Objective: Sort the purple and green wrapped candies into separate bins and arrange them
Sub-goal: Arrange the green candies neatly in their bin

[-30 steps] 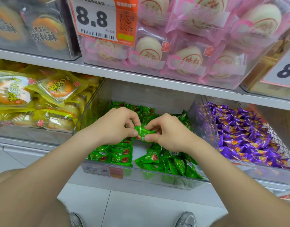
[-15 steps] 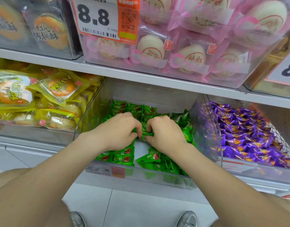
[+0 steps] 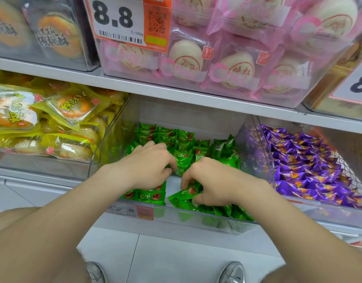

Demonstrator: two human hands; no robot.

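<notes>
Green candies (image 3: 184, 139) lie in clear middle bin (image 3: 196, 220): neat rows at back and left, loose heap at front right. I see left hand (image 3: 147, 166) curled, fingertips pinching middle candy (image 3: 182, 165). Right hand (image 3: 214, 180) just beside it, fingers bent, pinching front candy (image 3: 189, 190) with red spot, near bin's front wall. Purple candies (image 3: 304, 164) fill next bin (image 3: 327, 211) on right. Yellow packs (image 3: 69, 107) on left.

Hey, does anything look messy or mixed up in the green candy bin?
No purple strays show. The green candies at front right lie in a loose, tilted heap, unlike the neat rows on the left.
</notes>
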